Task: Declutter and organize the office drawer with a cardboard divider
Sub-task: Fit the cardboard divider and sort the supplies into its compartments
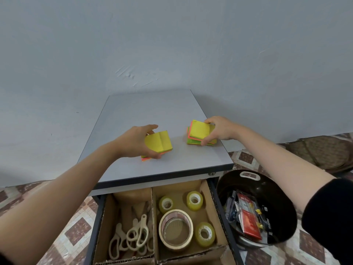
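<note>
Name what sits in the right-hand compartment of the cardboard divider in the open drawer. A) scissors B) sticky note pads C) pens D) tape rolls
D: the right compartment holds tape rolls, one large and three small, while the scissors lie in the left one.

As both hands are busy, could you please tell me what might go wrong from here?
1. The right pad sits skewed near the top's right edge, with the bin below; if the right hand's grip slips, sheets may fall in.
2. The left pad's upper sheets curl up by the left hand and may crease.
3. Scissors and tape already fill both visible compartments, so pads may get mixed in.
</note>
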Tool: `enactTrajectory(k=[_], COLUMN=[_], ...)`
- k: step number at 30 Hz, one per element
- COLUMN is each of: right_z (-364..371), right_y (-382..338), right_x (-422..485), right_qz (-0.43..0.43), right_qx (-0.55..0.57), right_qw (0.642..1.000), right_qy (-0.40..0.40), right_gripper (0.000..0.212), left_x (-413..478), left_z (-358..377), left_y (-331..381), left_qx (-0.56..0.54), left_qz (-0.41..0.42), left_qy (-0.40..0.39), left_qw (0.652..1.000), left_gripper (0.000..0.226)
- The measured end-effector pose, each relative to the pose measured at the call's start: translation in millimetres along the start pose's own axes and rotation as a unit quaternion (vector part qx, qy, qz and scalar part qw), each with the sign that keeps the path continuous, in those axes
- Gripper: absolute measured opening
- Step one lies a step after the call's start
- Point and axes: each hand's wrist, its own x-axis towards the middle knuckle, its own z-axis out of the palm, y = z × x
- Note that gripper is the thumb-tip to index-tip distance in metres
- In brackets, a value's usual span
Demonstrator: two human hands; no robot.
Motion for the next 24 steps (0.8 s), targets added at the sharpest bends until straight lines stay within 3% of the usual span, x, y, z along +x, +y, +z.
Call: enactTrajectory(k=[4, 8, 10, 12, 17, 24], right_z=[-4, -2, 7, 21, 64, 132], right_y=[-11, -27, -35, -42, -42, -28], right_x=[-19, -54, -79, -108, -144, -161], right_qz=[0.011, -0.003, -0.010, -0.023, -0.038, -0.011], right_qx=[0.018, 0.063, 0.140, 0.249, 0.278, 0.315], right_qw=[0.999, 0.998, 0.990, 0.968, 0.956, 0.943], right_qy=[0.029, 0.027, 0.016, -0.018, -0.082, -0.101], right_gripper=[0.052, 0.059, 0.069, 0.059, 0.032, 0.041], left_x=[-18, -53, -78, -105, -155, -182], left_z=[-4, 6, 16, 26, 56, 129], left_y=[6, 22, 29, 34, 36, 45], left_qx=[-0.005, -0.031, -0.078, -0.107, -0.087, -0.048], left_qz=[-0.001, 0.018, 0.037, 0.059, 0.074, 0.076], left_qy=[0.006, 0.006, -0.004, -0.013, -0.107, -0.267], left_qw=[1.000, 0.999, 0.996, 0.992, 0.988, 0.960], left_gripper=[0.095, 0.094, 0.092, 0.077, 0.060, 0.052])
